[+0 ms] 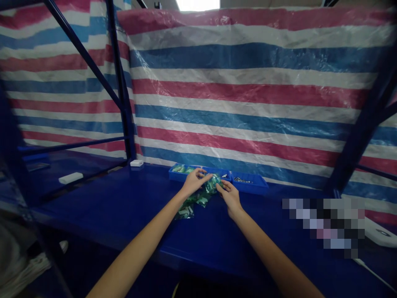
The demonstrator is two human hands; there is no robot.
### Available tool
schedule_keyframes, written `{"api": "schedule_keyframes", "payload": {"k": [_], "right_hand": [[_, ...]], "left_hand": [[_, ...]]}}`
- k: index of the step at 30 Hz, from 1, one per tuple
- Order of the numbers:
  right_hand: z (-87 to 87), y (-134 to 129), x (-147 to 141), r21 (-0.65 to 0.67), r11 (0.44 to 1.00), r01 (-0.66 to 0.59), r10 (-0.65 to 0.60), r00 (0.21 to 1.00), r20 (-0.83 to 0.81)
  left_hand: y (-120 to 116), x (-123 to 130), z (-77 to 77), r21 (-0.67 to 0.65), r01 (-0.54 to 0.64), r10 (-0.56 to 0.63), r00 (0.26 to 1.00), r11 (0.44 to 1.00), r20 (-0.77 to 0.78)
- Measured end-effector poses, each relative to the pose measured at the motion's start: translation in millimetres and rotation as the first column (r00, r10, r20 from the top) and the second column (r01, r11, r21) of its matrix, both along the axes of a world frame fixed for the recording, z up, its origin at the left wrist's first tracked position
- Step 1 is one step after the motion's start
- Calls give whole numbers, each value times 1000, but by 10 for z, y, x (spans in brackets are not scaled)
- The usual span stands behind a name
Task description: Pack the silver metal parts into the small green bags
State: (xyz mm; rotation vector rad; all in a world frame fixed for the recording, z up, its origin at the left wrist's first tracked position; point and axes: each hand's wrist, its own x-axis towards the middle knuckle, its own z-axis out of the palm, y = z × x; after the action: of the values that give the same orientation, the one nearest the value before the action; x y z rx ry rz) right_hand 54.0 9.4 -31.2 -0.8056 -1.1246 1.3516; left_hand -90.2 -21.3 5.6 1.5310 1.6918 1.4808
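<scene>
Between my two hands is a small clear-green plastic bag point(212, 184), held up just in front of the blue trays. My left hand point(195, 182) pinches its upper left side, thumb stretched along the top. On the right edge, the fingers of my right hand point(228, 193) close on the same bag. Below it on the table lie more small green-tinted bags point(186, 212), one showing pale pieces inside. Behind my hands stands a blue divided tray point(259, 188); its left part holds green bags point(182, 169), its right part small metal pieces point(243, 180).
The blue table point(124, 198) is framed by dark blue metal posts point(122, 91). A striped plastic sheet point(248, 99) hangs behind. White boxes point(136, 163) sit at the back left. At right are a blurred-out patch, a white device point(380, 231) and a cable point(376, 275).
</scene>
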Motion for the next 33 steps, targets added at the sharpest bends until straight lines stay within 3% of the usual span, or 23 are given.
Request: {"api": "schedule_keyframes", "payload": {"k": [5,11,16,21,27,30,33], "right_hand": [[10,9,-18,-51,997,-52,49,997,-64],[-72,53,-29,93,993,-69,72,997,-25],[-132,135,50,342,934,107,-159,979,126],[-99,140,104,430,882,191,-285,944,165],[-51,69,68,328,931,158,-227,957,182],[-27,33,64,299,947,119,-187,960,208],[-8,5,67,283,954,97,-161,964,211]], "left_hand": [[16,-12,2,-37,107,-100,981,994,166],[72,-40,-53,159,55,-53,998,986,-19],[42,11,-62,221,195,-157,971,956,-179],[1,75,-46,173,217,-177,959,961,-220],[62,8,-69,204,53,-33,994,978,-104],[118,-158,-85,254,-135,135,991,958,17],[132,-365,-80,256,-355,336,935,899,116]]}}
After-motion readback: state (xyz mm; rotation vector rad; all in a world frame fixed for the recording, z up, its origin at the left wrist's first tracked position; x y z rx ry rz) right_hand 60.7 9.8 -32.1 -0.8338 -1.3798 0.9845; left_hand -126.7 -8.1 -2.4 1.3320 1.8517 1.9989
